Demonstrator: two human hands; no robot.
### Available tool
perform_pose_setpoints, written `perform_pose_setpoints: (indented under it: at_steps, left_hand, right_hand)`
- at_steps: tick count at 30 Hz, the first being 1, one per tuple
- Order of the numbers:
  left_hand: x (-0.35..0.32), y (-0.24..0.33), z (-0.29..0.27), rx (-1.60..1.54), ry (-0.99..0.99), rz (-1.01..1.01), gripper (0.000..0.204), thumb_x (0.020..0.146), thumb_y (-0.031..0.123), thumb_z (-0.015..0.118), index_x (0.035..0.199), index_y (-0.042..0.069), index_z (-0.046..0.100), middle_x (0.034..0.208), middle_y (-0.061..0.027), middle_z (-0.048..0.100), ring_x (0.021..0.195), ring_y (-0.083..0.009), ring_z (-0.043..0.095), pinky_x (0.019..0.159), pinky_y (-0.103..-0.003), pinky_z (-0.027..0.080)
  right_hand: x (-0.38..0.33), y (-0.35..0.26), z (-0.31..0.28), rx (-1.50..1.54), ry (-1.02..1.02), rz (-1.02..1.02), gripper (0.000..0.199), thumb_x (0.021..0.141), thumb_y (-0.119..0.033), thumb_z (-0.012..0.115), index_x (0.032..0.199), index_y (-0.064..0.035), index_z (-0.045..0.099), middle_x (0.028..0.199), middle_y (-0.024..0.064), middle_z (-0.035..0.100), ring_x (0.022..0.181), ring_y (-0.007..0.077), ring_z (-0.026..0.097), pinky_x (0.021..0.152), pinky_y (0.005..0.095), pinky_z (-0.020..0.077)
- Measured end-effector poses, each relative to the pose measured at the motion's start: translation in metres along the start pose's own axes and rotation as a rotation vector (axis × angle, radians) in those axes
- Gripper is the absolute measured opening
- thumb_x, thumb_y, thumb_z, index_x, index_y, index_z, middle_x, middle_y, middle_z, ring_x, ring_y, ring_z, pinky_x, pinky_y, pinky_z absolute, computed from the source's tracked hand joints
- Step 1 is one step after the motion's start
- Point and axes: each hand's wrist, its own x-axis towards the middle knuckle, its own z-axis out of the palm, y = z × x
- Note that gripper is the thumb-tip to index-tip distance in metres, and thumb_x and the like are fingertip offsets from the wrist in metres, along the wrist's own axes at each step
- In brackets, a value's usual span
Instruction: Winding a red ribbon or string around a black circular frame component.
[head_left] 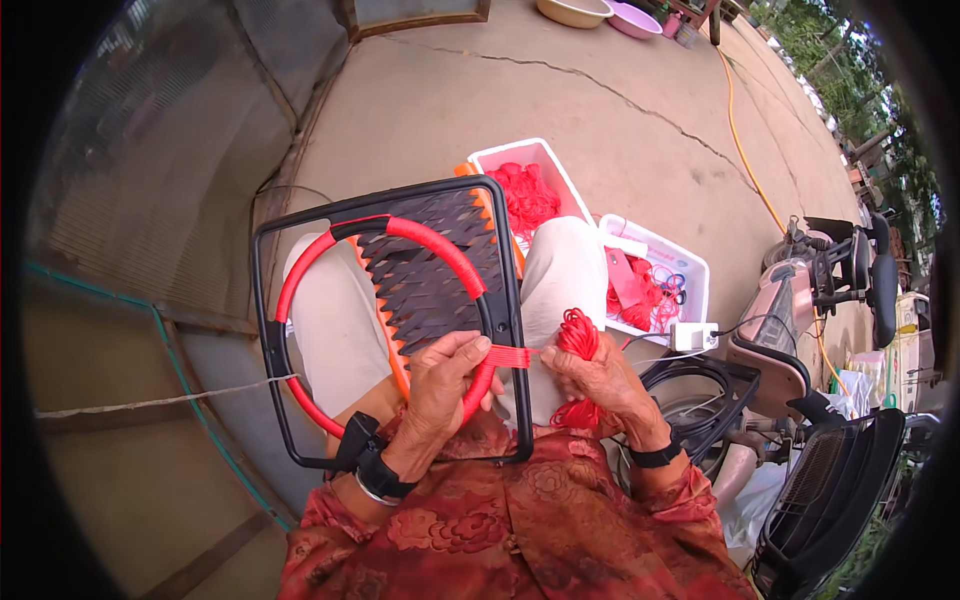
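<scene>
Nearest is the person's red flowered top (500,530), with both arms coming up from it. The left hand (440,385) has its grip clamped on a red ring (440,250) at the ring's lower right side. The ring sits inside a black frame (262,330) that rests on the person's lap. A fan of dark strips with orange edges (425,270) lies across the ring. The right hand (600,385) has its fingers closed on a bundle of red string (578,335). A flat band of that string runs from the bundle to the ring, just beside the left thumb.

Past the knees, two white boxes stand on the ground. The left box (530,185) holds red string. The right box (655,280) holds red bits and small rings. The ground is grey concrete (600,120) with long cracks. A pink scooter (820,280) is parked on the right. Far off are two bowls (600,12) and green trees (830,40).
</scene>
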Motion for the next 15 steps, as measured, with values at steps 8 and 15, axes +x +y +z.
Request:
perform_pose_setpoints:
  at_steps: [8,15]
  left_hand:
    - [0.004,-0.001,-0.011,-0.053,-0.059,-0.083,0.018,0.095,0.013,0.057,0.098,-0.005,0.058,0.075,-0.0178,0.064,0.055,-0.0244,0.063,0.043,-0.031,0.051]
    - [0.005,-0.003,-0.010,-0.020,-0.078,-0.044,0.018,0.094,0.014,0.058,0.096,-0.004,0.058,0.076,-0.0179,0.064,0.056,-0.0245,0.064,0.043,-0.031,0.051]
  right_hand:
    - [0.006,-0.029,-0.061,-0.454,0.289,-0.283,0.029,0.082,-0.011,0.061,0.109,-0.0024,0.052,0.081,0.0027,0.052,0.074,0.0146,0.051,0.068,0.0283,0.0439]
    - [0.025,-0.065,0.001,-0.618,0.060,-0.630,0.032,0.089,-0.009,0.064,0.119,-0.0050,0.056,0.088,0.0129,0.060,0.079,0.0253,0.059,0.072,0.0333,0.0472]
